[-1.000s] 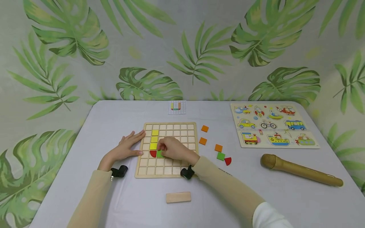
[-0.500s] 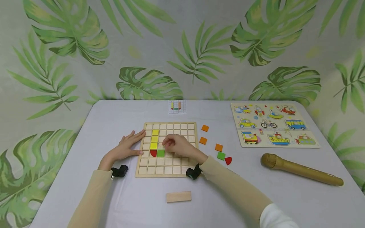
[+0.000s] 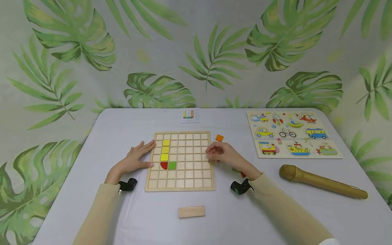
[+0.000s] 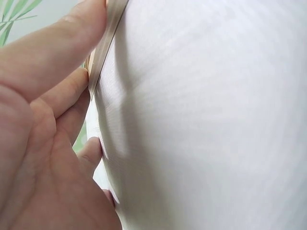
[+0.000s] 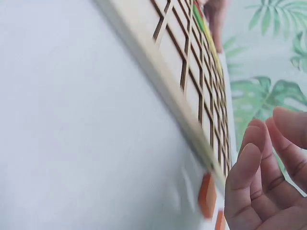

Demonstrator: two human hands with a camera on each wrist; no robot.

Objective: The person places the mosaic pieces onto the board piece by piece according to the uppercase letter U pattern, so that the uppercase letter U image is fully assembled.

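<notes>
A wooden grid board point(image 3: 180, 189) lies on the white table. Set in its cells are several yellow squares point(image 3: 165, 150), a red quarter-circle point(image 3: 164, 165) and a green square point(image 3: 172, 165). My left hand point(image 3: 136, 160) rests at the board's left edge, fingers spread and thumb touching the rim. Over the right edge hovers my right hand point(image 3: 226, 156), fingers loosely curled with nothing between them. An orange square tile point(image 3: 219, 137) lies beyond it. Under the right hand, another orange tile point(image 5: 207, 196) shows in the right wrist view. A loose red piece point(image 3: 243, 175) is mostly hidden by the wrist.
A pattern card point(image 3: 189, 115) lies behind the board. A plain wooden block point(image 3: 191, 212) sits in front. To the right are a vehicle peg puzzle point(image 3: 295, 136) and a gold microphone point(image 3: 324, 182). A leaf-print cloth point(image 3: 211, 64) hangs at the back.
My right hand has let go of the green square in its cell and moved right, off the middle of the board to its right edge. My left hand stays in place.
</notes>
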